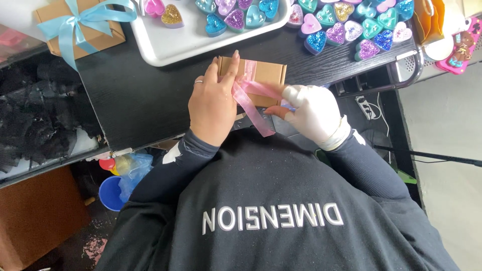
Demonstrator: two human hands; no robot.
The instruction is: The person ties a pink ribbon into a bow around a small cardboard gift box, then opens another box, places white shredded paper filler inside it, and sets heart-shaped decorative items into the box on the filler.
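The small kraft box (pixel 265 75) sits on the black table (pixel 135 95), just below the white tray (pixel 165 45) and close to the person's chest. It looks light and fairly stiff, plain brown cardboard with clean edges, likely to slide on the smooth tabletop unless pinned; the flat lid is the sensible place to press, and the short sides the place to grip. The pink ribbon (pixel 251 103) is sheer, soft and limp, probably slippery, so it would best be pinched close to where it crosses the lid. It runs over the box top and trails down in a diagonal tail toward the table edge. The left hand (pixel 213 105), bare with a ring, lies flat with fingers extended, pressing the ribbon against the lid. The right hand (pixel 311 113), in a white glove, pinches the ribbon beside the box's right end, thumb and forefinger closed on it. Glittered heart shapes (pixel 346 30) in pink, teal, purple and blue fill the tray and spill across the table beyond. A second box (pixel 80 25), tied with a blue bow, rests at the far left corner.
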